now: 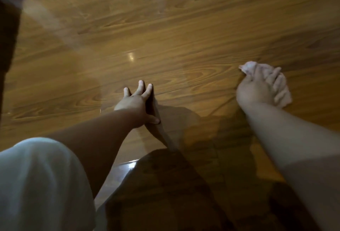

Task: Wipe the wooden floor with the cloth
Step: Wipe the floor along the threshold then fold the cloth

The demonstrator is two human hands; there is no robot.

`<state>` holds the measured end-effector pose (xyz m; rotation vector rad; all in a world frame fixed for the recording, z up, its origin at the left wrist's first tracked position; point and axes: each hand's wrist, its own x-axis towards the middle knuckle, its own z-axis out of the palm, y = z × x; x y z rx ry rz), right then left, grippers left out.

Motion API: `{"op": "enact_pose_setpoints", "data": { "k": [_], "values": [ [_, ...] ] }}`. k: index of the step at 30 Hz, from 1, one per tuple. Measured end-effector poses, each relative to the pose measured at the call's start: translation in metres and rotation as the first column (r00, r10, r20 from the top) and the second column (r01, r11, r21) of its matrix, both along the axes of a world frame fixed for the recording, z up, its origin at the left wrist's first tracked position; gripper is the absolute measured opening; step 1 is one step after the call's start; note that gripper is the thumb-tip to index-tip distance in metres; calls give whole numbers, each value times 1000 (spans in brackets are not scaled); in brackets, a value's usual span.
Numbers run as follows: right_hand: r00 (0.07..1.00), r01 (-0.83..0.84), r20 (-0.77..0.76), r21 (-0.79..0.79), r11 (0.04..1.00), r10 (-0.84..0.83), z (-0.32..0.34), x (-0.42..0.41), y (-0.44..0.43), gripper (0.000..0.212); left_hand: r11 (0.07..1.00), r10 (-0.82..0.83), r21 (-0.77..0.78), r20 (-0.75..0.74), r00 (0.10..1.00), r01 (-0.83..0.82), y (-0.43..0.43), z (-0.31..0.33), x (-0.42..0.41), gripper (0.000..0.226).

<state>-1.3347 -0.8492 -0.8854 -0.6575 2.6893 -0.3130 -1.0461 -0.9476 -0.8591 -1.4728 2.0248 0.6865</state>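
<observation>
Head view. Left grip (137, 105) near the middle, fingers straight and spread, thumb out to the side, holding nothing, planted on the glossy wooden floor (174, 28), dark reflection right beneath. Right grip (254, 91) well apart to the right, fingers curled round a crumpled pale cloth (282, 92), bunched under and beyond the knuckles, down against the boards; one corner of the cloth poking out on the thumb side. Bare forearms reaching in from below. White-clad knee (40, 175) at lower left. Small bright glint (131, 57) on the boards ahead of the left grip. Dark shadow across the lower centre.
</observation>
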Motion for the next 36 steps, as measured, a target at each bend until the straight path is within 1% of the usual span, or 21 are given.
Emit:
{"op": "enact_pose_setpoints", "data": {
  "k": [1, 3, 5, 7, 8, 9, 11, 13, 15, 17, 19, 22, 24, 25, 26, 28, 30, 31, 32, 34, 36],
  "values": [
    [1000, -1, 22, -5, 1000, 1, 2, 12, -11, 50, 1000, 3, 11, 7, 1000, -3, 0, 1, -2, 124],
    [956, -293, 14, -30, 956, 293, 2, 50, -27, 48, 1000, 10, 24, 17, 1000, -10, 2, 2, -5, 125],
    [732, -677, 13, -95, 730, 681, 1, 90, -30, 48, 999, 21, 36, 19, 1000, -22, 7, 4, -8, 126],
    [517, -853, -12, -88, 514, 856, -2, 96, -35, 50, 998, 37, 40, 21, 999, -37, 4, 2, -6, 127],
    [520, -854, -60, -47, 518, 852, -3, 80, -36, 51, 998, 45, 43, 13, 999, -46, 5, 3, -5, 128],
    [590, -804, -129, 0, 595, 797, -5, 58, -35, 53, 998, 50, 47, 6, 999, -50, 5, 4, -6, 128],
    [810, -544, -226, 58, 837, 542, -11, 5, -31, 55, 997, 41, 63, -7, 999, -40, 0, 2, -9, 129],
    [977, -187, -111, -25, 982, 184, -12, -27, -33, 56, 996, 46, 77, -2, 999, -46, -3, 4, -9, 129],
    [999, -3, -53, -36, 999, 1, -11, -24, -49, 58, 995, 43, 89, 22, 999, -44, -2, 4, -8, 129],
    [993, -116, 18, 22, 993, 116, -8, 0, -71, 60, 993, 61, 95, 29, 998, -64, 0, 6, -4, 129],
    [920, -375, 114, -19, 927, 375, -2, 28, -90, 55, 993, 57, 106, 10, 998, -57, 2, 4, -6, 129],
    [611, -763, 162, -141, 631, 775, 4, 65, -105, 48, 994, 55, 98, -9, 998, -53, -2, 5, -13, 130],
    [433, -892, 82, -102, 440, 898, 3, 70, -107, 51, 995, 40, 88, -11, 999, -39, -3, 5, -18, 130],
    [402, -909, 69, -88, 407, 913, -1, 72, -110, 52, 995, 55, 81, 0, 999, -55, -4, 5, -10, 129],
    [454, -886, 76, -73, 459, 888, -3, 61, -108, 53, 995, 56, 80, 1, 998, -56, -5, 4, -10, 129],
    [692, -714, 127, -28, 700, 711, -9, 29, -93, 55, 994, 51, 93, -3, 999, -50, -5, 4, -6, 128],
    [923, -375, 95, -8, 927, 374, -14, -6, -72, 55, 994, 55, 96, -2, 998, -55, -11, 3, -5, 126],
    [973, -228, 38, -23, 973, 229, -12, -16, -57, 56, 993, 61, 97, -12, 998, -59, -10, 4, -6, 126],
    [991, -130, -8, -52, 990, 130, -11, -18, -50, 58, 993, 66, 97, -8, 998, -65, -13, 5, -6, 126],
    [995, -95, -37, -63, 994, 93, -6, -2, -35, 57, 994, 69, 90, -17, 997, -67, -13, 5, -9, 126],
    [952, -304, -19, -4, 953, 304, -3, 37, -17, 56, 997, 31, 77, -12, 999, -30, -9, 7, -11, 125]
  ]
}}
